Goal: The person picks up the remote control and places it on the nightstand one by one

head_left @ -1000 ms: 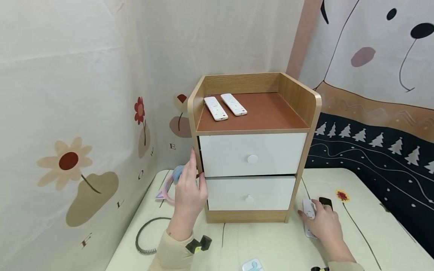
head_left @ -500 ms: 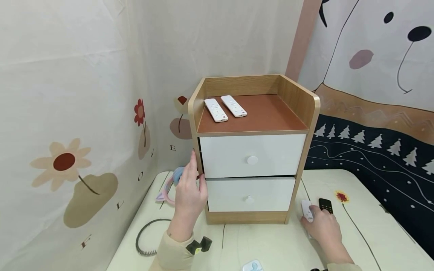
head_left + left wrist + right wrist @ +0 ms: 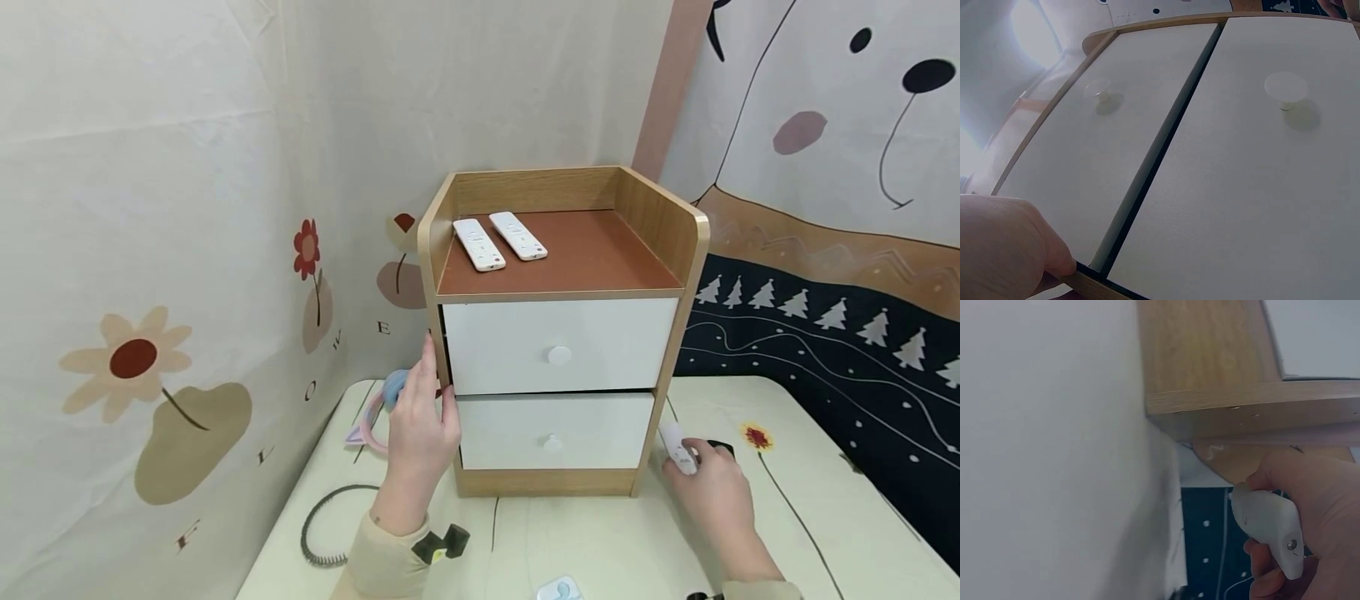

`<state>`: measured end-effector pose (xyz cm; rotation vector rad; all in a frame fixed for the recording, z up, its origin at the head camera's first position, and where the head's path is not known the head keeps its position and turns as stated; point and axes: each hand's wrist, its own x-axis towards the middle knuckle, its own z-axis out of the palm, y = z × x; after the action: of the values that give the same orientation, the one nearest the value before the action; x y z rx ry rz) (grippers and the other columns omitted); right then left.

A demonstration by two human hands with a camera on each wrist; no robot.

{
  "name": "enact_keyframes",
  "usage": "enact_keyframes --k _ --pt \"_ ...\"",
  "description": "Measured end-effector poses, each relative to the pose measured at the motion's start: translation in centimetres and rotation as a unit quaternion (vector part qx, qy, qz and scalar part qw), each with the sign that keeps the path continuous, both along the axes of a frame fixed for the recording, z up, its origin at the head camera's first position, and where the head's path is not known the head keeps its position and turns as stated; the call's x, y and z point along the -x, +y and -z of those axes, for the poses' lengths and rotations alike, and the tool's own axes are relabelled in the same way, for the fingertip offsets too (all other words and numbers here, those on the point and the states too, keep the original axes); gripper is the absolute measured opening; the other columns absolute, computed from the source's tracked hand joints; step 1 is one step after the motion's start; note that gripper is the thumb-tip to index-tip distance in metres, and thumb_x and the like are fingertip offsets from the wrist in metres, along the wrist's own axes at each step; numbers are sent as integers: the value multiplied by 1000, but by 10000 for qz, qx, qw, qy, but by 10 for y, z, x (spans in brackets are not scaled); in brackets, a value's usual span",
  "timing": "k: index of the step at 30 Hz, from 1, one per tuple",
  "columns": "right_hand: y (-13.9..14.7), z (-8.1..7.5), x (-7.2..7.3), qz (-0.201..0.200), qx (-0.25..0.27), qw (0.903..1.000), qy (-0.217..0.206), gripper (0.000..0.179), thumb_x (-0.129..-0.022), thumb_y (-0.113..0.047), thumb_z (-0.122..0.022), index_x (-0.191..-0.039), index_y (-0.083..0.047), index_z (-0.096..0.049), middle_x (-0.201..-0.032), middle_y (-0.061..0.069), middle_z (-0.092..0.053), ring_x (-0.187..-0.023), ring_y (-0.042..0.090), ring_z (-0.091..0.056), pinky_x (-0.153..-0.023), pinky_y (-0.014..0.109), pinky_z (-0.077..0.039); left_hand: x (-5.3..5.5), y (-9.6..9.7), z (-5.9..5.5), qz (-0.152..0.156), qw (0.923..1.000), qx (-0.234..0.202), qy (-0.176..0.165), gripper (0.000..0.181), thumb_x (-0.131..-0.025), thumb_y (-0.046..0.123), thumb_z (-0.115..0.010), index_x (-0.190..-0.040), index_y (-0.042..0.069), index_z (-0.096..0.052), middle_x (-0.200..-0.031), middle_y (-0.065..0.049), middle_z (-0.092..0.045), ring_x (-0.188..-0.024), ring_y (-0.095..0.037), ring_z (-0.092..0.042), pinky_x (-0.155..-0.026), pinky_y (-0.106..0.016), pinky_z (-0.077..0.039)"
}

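Right grip [image 3: 716,497] pinching white remote [image 3: 678,448], left grip [image 3: 417,435] spread against cabinet [image 3: 545,482] (2 remotes [image 3: 478,244] [image 3: 517,235] on top)

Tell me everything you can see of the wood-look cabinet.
The cabinet stands upright on a pale surface. Its reddish-brown top shelf is walled at back and sides; below are two white drawers with round white knobs, looking shut or nearly so, a dark gap between them. Two white remotes lie on the shelf, and the left hand rests against its left front edge.
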<state>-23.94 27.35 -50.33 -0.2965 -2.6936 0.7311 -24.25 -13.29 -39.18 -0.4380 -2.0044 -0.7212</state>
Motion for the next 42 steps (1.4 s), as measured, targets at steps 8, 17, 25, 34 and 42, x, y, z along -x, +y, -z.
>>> enact_keyframes --k 8,17,25,34,42 --pt "-2 -50 1 113 31 9988 469 58 -97 -32 -75 -143 3 -66 -124 35 -67 -94 44 -67 -62 38 -46 1 0 0 5 9999 32 102 80 -97 -7 -70 -168 -5 -35 -139 -31 -67 -114 -45 -74 -84 -51 -69" --pt "1 -126 9 234 44 9902 1379 57 -99 -34 -71 -146 -2 -67 -130 32 -68 -101 45 -62 -68 39 -44 2 0 0 -21 9998 30 186 79 -96 -7 -70 -167 -7 -36 -139 -32 -68 -114 -46 -74 -84 -52 -69" --pt "-2 -190 5 287 117 9761 2153 55 -99 -37 -69 -145 -6 -71 -124 28 -72 -102 39 -62 -68 30 -41 3 0 1 -28 9998 32 209 79 -95 -8 -70 -167 -7 -37 -140 -32 -68 -116 -46 -74 -85 -52 -69" --pt "-17 -242 -5 428 492 9474 3132 51 -100 -40 -72 -142 -13 -75 -134 21 -75 -92 3 -58 -69 -1 -32 7 1 4 -45 9998 19 213 79 -95 -8 -70 -167 -7 -37 -141 -32 -68 -115 -46 -74 -84 -52 -69" --pt "-33 -264 -13 227 705 8878 4543 43 -96 -34 -76 -133 -13 -80 -126 15 -80 -90 -21 -49 -76 3 -42 9 0 5 2 9998 21 217 79 -96 -7 -70 -168 -5 -36 -141 -32 -67 -117 -47 -74 -86 -52 -69"
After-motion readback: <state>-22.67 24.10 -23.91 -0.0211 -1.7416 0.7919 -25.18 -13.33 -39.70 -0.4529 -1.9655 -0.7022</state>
